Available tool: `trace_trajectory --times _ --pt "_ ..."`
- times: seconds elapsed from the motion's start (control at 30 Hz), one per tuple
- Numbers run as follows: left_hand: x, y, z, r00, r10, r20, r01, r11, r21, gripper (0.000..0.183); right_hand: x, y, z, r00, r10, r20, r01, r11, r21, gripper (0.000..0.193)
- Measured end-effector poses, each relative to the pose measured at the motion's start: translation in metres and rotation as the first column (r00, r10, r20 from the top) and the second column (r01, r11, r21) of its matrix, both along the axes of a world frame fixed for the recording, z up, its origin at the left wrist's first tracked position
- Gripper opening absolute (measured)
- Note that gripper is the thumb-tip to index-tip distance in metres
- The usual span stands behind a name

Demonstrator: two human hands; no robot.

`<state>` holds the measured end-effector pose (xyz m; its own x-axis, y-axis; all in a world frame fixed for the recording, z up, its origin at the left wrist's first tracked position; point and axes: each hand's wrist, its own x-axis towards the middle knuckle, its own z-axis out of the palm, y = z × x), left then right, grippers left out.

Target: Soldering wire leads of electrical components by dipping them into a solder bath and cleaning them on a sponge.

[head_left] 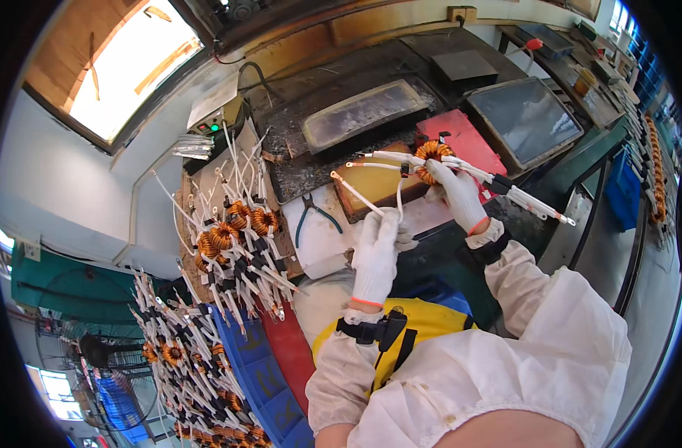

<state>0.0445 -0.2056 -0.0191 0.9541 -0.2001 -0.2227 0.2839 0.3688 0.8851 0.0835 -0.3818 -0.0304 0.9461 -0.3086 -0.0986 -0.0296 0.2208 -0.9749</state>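
Note:
My right hand (460, 196), in a white glove, is closed around a copper-wound ring coil (433, 151) above the bench. White-sleeved leads with black sections stick out from the coil on both sides, some ending in metal lugs. My left hand (377, 254), also gloved, pinches a white lead (356, 191) that slants up to a copper lug. A second white lead bends down from a small black piece toward the same fingers. Under the coil lie a yellowish block (374, 193) and a red plate (468, 145). Green-handled pliers (315, 220) rest with handles spread at left.
Several similar coils (232, 228) are piled on a board at left, and more fill a blue bin (262, 373) below. A glass-topped tray (367, 112) and a dark framed tray (524, 123) stand farther back. A control box (215, 112) with a green light sits beyond the pile.

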Motion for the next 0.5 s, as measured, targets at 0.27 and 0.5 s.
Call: trace_trajectory --times 0.27,0.5 --pt "-0.012 -0.023 -0.011 0.989 -0.093 0.113 0.072 0.981 0.180 0.016 -0.004 0.004 -0.002 0.999 -0.028 -0.040 0.030 0.998 0.050 0.024" --pt "-0.015 -0.030 -0.006 0.989 -0.080 0.124 0.048 0.970 0.239 0.019 -0.004 0.004 -0.014 0.997 -0.066 0.029 0.059 0.982 0.181 0.022"
